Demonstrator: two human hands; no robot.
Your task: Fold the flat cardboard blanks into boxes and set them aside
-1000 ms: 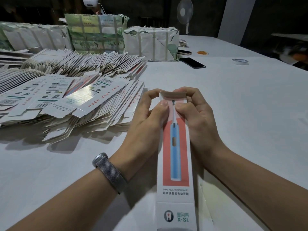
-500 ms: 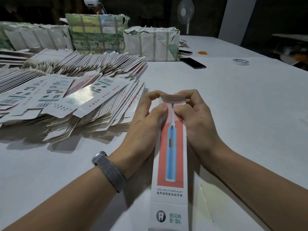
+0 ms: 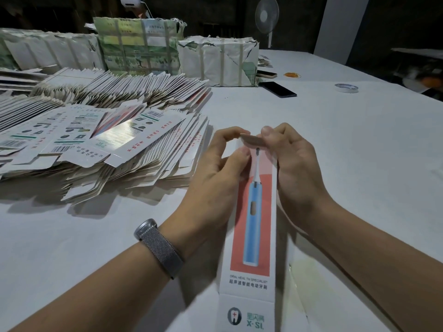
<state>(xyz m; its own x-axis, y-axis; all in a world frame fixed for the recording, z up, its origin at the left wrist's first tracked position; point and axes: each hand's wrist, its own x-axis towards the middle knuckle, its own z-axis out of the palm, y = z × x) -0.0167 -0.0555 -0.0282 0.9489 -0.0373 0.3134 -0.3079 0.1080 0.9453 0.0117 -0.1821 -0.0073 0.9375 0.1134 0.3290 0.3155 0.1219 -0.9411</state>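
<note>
Long toothbrush box (image 3: pixel 254 212) up over the white table (image 3: pixel 347 144), narrow and upright-ish, far end tilted away, printed face toward the camera. Held at its far end between both hands. Left hand (image 3: pixel 215 173) curled against the left edge, thumb tip pressed on the front face by the printed brush head, forefinger arched over toward the top flap (image 3: pixel 253 140). Right hand (image 3: pixel 294 168) wrapped round the right edge, thumb and forefinger pinching that flap, bent down across the open end but not tucked in. Near flap at the bottom edge of view hanging open, tooth logo showing. Grey mesh watch (image 3: pixel 158 245) on the left wrist. Off to the left, touching nothing in hand, a big fanned heap of flat blanks (image 3: pixel 107 144) spread across the table. Behind the heap, wrapped bundles (image 3: pixel 218 61) standing in a row. Farther right, a dark phone (image 3: pixel 276 89) lying flat, a roll of tape (image 3: pixel 346 87) well apart from it, and a standing fan (image 3: pixel 266 10) at the back.
</note>
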